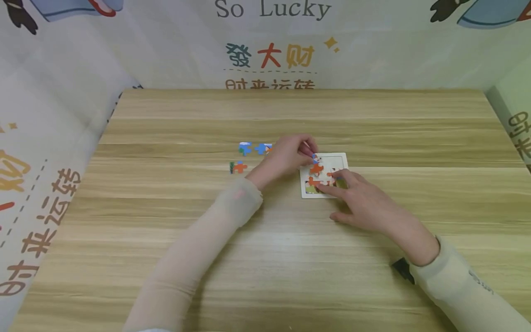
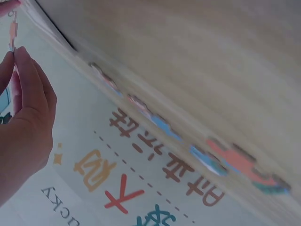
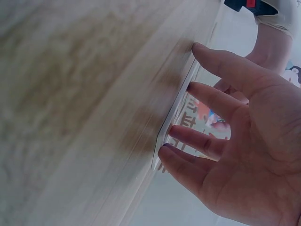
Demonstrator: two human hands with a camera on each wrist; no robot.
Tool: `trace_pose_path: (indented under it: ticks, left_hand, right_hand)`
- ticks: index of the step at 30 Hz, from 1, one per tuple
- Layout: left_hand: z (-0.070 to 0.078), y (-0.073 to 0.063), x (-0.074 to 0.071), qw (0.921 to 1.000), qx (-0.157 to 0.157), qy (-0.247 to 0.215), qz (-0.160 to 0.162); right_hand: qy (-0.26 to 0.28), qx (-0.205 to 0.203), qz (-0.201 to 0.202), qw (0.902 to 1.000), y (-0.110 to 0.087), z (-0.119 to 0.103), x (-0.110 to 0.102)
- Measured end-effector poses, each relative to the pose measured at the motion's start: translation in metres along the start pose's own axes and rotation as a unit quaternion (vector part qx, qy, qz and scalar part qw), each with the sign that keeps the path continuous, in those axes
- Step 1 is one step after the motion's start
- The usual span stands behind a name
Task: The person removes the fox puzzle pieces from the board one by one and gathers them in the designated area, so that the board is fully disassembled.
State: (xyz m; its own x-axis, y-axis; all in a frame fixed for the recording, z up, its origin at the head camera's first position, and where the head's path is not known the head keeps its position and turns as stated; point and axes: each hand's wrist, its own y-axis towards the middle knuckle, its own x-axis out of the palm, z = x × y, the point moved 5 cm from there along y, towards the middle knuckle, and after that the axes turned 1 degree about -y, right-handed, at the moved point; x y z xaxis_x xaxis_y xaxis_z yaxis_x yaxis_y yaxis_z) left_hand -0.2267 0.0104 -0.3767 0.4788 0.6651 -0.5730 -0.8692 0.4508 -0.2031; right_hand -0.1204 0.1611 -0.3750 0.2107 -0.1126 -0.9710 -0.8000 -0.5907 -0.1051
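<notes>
My left hand [image 1: 286, 154] pinches an orange and blue jigsaw piece [image 1: 316, 168] between thumb and fingers, over the left part of a white puzzle tray [image 1: 333, 162]. In the left wrist view, that jigsaw piece [image 2: 13, 30] stands edge-on at the fingertips of the left hand [image 2: 30, 103]. Several joined pieces [image 1: 310, 188], green and orange, lie along the tray's near side. My right hand [image 1: 369, 203] spreads over the tray's right side, fingertips touching the tray or its pieces; its fingers look extended in the right wrist view, and partly hide the pieces.
Loose jigsaw pieces lie left of the tray: a blue and green one [image 1: 244, 148], a blue one [image 1: 260, 148] partly behind the left hand, and an orange and green one [image 1: 239, 167]. The wooden table [image 1: 265, 276] meets a printed cloth [image 1: 166, 50] at the back.
</notes>
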Motion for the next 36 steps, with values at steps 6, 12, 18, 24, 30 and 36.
trace_pose_path:
  ticks: [6, 12, 18, 24, 30, 36]
  left_hand:
    - [-0.011, -0.009, -0.022, 0.9994, -0.014, -0.019, 0.024]
    - [-0.025, -0.021, -0.047, 0.9981, -0.034, -0.015, 0.049]
    - [-0.042, -0.031, -0.065, 0.9963, -0.044, -0.034, 0.065]
    - [-0.054, -0.04, -0.076, 0.9958, -0.054, -0.024, 0.069]
    - [-0.063, -0.045, -0.082, 0.9961, -0.059, -0.004, 0.066]
    - [-0.069, -0.048, -0.083, 0.9959, -0.069, 0.015, 0.056]
  right_hand:
    - [0.01, 0.005, -0.009, 0.9999, 0.0, 0.0, 0.002]
    - [0.014, 0.006, -0.006, 0.9999, 0.0, 0.001, 0.004]
    - [0.011, 0.005, -0.002, 0.9999, 0.001, 0.001, 0.003]
    - [0.009, 0.008, -0.002, 0.9999, 0.0, 0.001, 0.003]
    - [0.009, 0.011, -0.001, 0.9999, 0.0, 0.001, 0.002]
    - [0.012, 0.008, 0.002, 0.9999, -0.001, 0.001, 0.001]
